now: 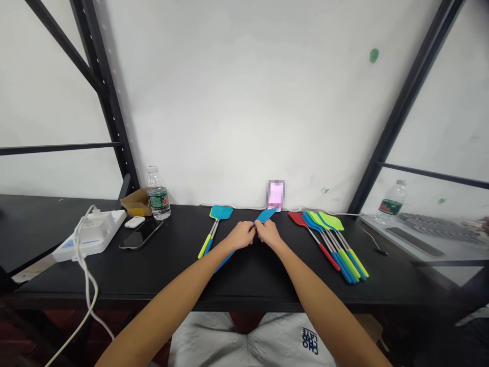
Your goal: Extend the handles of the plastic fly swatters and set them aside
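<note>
Both hands meet over the middle of the table on one blue fly swatter (266, 215). My left hand (241, 235) is closed around it near the neck, with the blue handle showing below my left wrist. My right hand (269, 234) pinches it just beside the left, at the base of the flat head. Its middle part is hidden by my fingers. To the left lie two swatters with blue and yellow-green heads (221, 212), overlapping. On the right, several blue and yellow-green swatters (336, 243) are fanned in a row beside a red swatter (299, 219).
A lit phone (275, 194) leans on the wall at the back. Along the left are a dark phone (142, 234), a white case (135, 221), a water bottle (158, 196), a cardboard box (136, 204) and a power strip (91, 239) with cables. A short black cable (378, 250) lies far right.
</note>
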A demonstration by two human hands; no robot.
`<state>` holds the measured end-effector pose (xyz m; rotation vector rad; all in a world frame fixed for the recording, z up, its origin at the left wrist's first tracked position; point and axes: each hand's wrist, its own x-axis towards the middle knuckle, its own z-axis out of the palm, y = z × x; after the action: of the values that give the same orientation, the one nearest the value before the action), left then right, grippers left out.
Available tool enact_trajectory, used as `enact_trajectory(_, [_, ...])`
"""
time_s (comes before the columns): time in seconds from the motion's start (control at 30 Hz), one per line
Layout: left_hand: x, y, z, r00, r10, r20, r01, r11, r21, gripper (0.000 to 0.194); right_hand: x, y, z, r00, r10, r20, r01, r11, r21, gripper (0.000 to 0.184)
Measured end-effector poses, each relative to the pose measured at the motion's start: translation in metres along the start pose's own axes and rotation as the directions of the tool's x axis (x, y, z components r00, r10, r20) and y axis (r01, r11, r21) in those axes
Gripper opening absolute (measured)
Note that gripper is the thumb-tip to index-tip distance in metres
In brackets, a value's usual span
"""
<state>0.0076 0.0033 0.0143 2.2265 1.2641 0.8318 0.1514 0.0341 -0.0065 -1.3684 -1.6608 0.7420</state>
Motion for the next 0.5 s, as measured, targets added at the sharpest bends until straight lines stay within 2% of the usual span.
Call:
enact_trajectory(0.23, [0.0006, 0.0042, -0.0011, 0.997, 0.017, -0.071, -0.009, 0.994, 0.112, 0.030, 0.0052, 0.0038, 0.0044, 0.999, 0.035, 0.006, -0.035, 0.973, 0.226, 0.029])
enact_trajectory(0.37, [0.0028, 0.0010, 0.0016, 0.992, 0.047, -0.116, -0.027, 0.986, 0.164, 0.029, 0.0070, 0.0056, 0.0039, 0.999, 0.045, 0.003, -0.044, 0.963, 0.266, 0.028])
enact_trajectory(0.5, [0.0047, -0.0021, 0.0032, 0.989, 0.064, -0.131, -0.045, 0.989, 0.143, 0.029, 0.0069, 0.0045, 0.0033, 1.000, 0.019, 0.005, -0.020, 0.947, 0.321, 0.029])
